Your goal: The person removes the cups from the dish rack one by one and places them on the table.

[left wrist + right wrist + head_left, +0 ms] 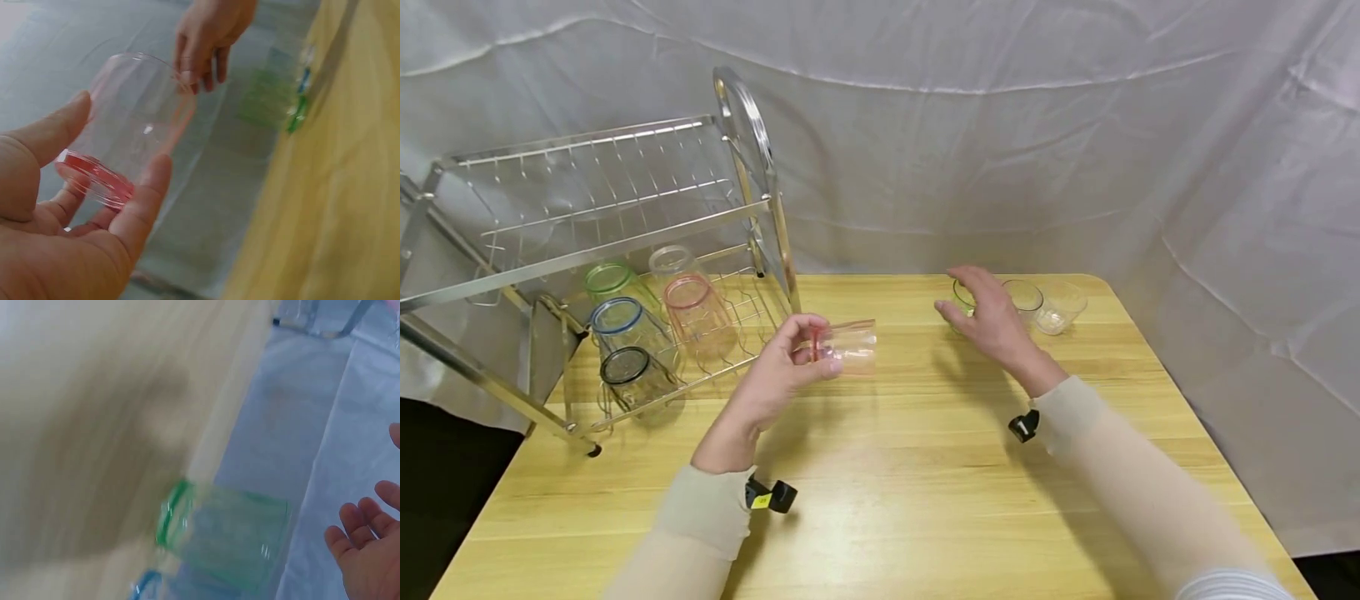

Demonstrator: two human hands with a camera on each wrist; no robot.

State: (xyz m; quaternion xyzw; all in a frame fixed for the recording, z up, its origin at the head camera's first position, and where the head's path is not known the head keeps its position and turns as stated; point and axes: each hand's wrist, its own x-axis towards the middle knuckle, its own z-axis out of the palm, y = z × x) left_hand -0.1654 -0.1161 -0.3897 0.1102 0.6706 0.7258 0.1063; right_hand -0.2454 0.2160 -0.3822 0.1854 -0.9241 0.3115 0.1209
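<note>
My left hand (765, 371) holds a clear pink drinking glass (853, 346) over the table, tipped on its side with its mouth to the right. In the left wrist view, the thumb and fingers curl round its red-tinted base (94, 178). My right hand (994, 321) has its fingers spread and holds nothing, just above a green-tinted glass (237, 528) at the back right. From the head view, the right hand hides most of that green glass. Beside it stand a dark-rimmed glass (1026, 293) and a clear glass (1060, 312).
A two-tier metal dish rack (587, 250) stands at the left of the wooden table (910, 500). Its lower tier holds several upturned glasses, including a blue one (632, 329), a pink one (700, 317) and a dark grey one (643, 383). Grey cloth (962, 167) hangs behind.
</note>
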